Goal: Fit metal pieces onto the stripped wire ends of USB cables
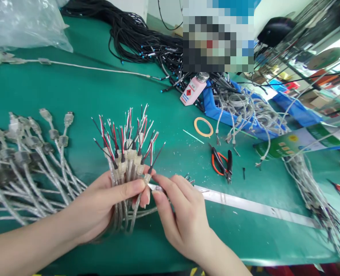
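Observation:
A bundle of clear-jacketed cables (128, 207) stands upright in my left hand (101, 203), which is closed around it. Out of the tops of the bundle fan thin red, white and black wires (122, 140) with stripped tips, above pale moulded collars. Against the bundle's right side, my right hand (184, 214) is closed, its thumb and forefinger pinching a silvery, clear-jacketed cable (158, 188). A few wire tips (190, 179) show behind its knuckles; the fingers hide most of what it holds.
USB-ended cables (29, 153) lie at left. Orange-handled cutters (223, 163), a tape roll (203, 127) and a pink bottle (193, 90) sit right of the bundle. Behind are a blue bin (211, 105) of cables and black cables (124, 28). A white strip (253, 207) crosses the green mat.

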Action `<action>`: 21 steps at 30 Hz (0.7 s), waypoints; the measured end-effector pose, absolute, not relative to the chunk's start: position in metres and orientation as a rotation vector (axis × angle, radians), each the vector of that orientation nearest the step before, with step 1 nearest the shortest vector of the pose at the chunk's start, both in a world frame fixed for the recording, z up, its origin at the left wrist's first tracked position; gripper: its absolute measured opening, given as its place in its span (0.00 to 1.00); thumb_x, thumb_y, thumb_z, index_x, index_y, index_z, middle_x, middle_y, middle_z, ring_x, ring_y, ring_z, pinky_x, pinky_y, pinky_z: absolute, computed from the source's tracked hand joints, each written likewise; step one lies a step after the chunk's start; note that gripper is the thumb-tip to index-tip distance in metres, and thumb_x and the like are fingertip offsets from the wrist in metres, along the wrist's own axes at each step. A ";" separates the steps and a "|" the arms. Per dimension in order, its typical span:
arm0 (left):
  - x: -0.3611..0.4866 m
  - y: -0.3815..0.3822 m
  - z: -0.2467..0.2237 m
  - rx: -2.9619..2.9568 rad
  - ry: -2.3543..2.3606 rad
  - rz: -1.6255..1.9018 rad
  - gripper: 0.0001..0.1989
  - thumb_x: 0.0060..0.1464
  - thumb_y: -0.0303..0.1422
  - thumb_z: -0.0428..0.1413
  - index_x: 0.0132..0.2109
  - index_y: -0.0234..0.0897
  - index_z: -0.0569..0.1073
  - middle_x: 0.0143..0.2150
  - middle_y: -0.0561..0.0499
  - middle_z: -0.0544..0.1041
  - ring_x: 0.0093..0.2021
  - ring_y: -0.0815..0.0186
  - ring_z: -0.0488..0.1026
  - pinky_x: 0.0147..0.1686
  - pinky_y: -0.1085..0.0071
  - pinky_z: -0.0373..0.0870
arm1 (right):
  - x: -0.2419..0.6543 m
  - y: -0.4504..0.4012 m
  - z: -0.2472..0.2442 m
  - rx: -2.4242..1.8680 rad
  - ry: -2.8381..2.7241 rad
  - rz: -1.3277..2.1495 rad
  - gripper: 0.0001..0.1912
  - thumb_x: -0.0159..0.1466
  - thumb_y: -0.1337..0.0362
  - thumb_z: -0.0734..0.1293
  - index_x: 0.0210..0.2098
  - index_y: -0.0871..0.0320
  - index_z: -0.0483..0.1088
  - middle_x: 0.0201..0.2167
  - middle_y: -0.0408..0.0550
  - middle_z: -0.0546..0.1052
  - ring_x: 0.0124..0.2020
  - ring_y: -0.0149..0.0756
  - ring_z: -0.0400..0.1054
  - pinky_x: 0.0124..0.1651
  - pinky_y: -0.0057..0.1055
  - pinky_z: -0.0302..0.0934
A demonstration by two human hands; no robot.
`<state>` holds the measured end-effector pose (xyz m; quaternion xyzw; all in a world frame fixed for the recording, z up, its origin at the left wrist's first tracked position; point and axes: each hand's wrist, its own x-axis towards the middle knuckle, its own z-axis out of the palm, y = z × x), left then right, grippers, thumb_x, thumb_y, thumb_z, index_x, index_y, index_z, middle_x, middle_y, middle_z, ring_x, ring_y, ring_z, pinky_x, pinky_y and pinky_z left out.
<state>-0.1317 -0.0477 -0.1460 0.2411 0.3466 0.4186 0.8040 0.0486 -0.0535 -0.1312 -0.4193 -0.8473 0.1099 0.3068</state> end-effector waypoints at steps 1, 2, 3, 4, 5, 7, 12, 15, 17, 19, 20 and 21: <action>-0.132 -0.048 -0.146 0.516 0.745 0.898 0.07 0.52 0.37 0.66 0.39 0.43 0.82 0.23 0.56 0.79 0.28 0.72 0.72 0.33 0.81 0.69 | 0.048 -0.053 -0.132 -1.110 -2.243 0.276 0.14 0.71 0.67 0.58 0.47 0.70 0.71 0.31 0.53 0.76 0.29 0.37 0.64 0.31 0.34 0.58; -0.131 -0.047 -0.146 0.515 0.747 0.901 0.07 0.51 0.37 0.66 0.39 0.43 0.82 0.23 0.57 0.80 0.28 0.73 0.72 0.33 0.81 0.69 | 0.048 -0.054 -0.132 -1.107 -2.245 0.268 0.14 0.71 0.66 0.58 0.46 0.70 0.71 0.32 0.53 0.76 0.29 0.37 0.64 0.31 0.35 0.58; -0.131 -0.047 -0.145 0.510 0.749 0.903 0.07 0.50 0.37 0.67 0.38 0.43 0.83 0.23 0.57 0.80 0.28 0.73 0.73 0.33 0.82 0.69 | 0.048 -0.054 -0.132 -1.104 -2.245 0.260 0.14 0.71 0.66 0.58 0.46 0.70 0.71 0.31 0.53 0.76 0.29 0.37 0.64 0.30 0.34 0.58; -0.131 -0.047 -0.145 0.502 0.749 0.903 0.07 0.50 0.37 0.67 0.38 0.43 0.83 0.23 0.57 0.80 0.27 0.73 0.73 0.33 0.82 0.70 | 0.048 -0.054 -0.133 -1.102 -2.244 0.257 0.14 0.71 0.66 0.58 0.46 0.70 0.71 0.30 0.52 0.75 0.28 0.37 0.64 0.30 0.34 0.58; -0.131 -0.046 -0.144 0.492 0.745 0.899 0.07 0.49 0.37 0.68 0.38 0.43 0.83 0.23 0.57 0.80 0.27 0.73 0.73 0.32 0.82 0.70 | 0.048 -0.054 -0.133 -1.100 -2.242 0.254 0.14 0.71 0.66 0.58 0.46 0.70 0.71 0.29 0.52 0.75 0.28 0.37 0.63 0.30 0.34 0.57; -0.130 -0.046 -0.144 0.470 0.744 0.892 0.08 0.48 0.36 0.68 0.37 0.43 0.83 0.23 0.57 0.80 0.26 0.74 0.73 0.31 0.82 0.70 | 0.048 -0.054 -0.134 -1.101 -2.236 0.248 0.14 0.71 0.66 0.58 0.46 0.69 0.71 0.28 0.51 0.74 0.28 0.36 0.63 0.29 0.33 0.57; -0.129 -0.047 -0.144 0.469 0.745 0.903 0.06 0.50 0.35 0.67 0.37 0.41 0.82 0.23 0.56 0.80 0.27 0.73 0.73 0.32 0.80 0.69 | 0.050 -0.054 -0.135 -1.108 -2.229 0.257 0.13 0.70 0.67 0.59 0.46 0.68 0.70 0.29 0.51 0.73 0.28 0.37 0.62 0.30 0.33 0.57; -0.129 -0.048 -0.144 0.461 0.735 0.889 0.07 0.50 0.35 0.67 0.37 0.38 0.82 0.23 0.56 0.80 0.27 0.72 0.73 0.32 0.80 0.69 | 0.050 -0.053 -0.136 -1.110 -2.232 0.244 0.13 0.70 0.67 0.59 0.47 0.68 0.70 0.28 0.51 0.73 0.29 0.37 0.63 0.30 0.34 0.58; -0.129 -0.048 -0.145 0.459 0.717 0.874 0.07 0.50 0.35 0.67 0.37 0.37 0.82 0.23 0.56 0.80 0.27 0.72 0.72 0.32 0.79 0.69 | 0.050 -0.053 -0.137 -1.117 -2.224 0.222 0.13 0.70 0.67 0.59 0.47 0.69 0.70 0.28 0.51 0.73 0.29 0.37 0.64 0.31 0.33 0.59; -0.129 -0.048 -0.146 0.459 0.710 0.863 0.07 0.51 0.35 0.66 0.37 0.37 0.83 0.23 0.55 0.80 0.27 0.72 0.72 0.33 0.79 0.69 | 0.050 -0.052 -0.137 -1.122 -2.214 0.205 0.13 0.70 0.67 0.59 0.47 0.70 0.70 0.28 0.51 0.73 0.30 0.37 0.64 0.31 0.33 0.59; -0.129 -0.048 -0.146 0.464 0.712 0.862 0.07 0.51 0.35 0.66 0.38 0.37 0.83 0.24 0.55 0.80 0.27 0.72 0.72 0.33 0.79 0.69 | 0.050 -0.052 -0.137 -1.122 -2.209 0.212 0.13 0.70 0.67 0.59 0.47 0.69 0.70 0.28 0.51 0.73 0.29 0.36 0.64 0.31 0.33 0.59; -0.129 -0.048 -0.147 0.472 0.715 0.866 0.07 0.51 0.35 0.66 0.37 0.37 0.83 0.24 0.55 0.80 0.28 0.72 0.71 0.33 0.79 0.69 | 0.050 -0.052 -0.137 -1.120 -2.205 0.231 0.13 0.70 0.67 0.59 0.47 0.69 0.70 0.28 0.51 0.73 0.29 0.36 0.64 0.31 0.33 0.59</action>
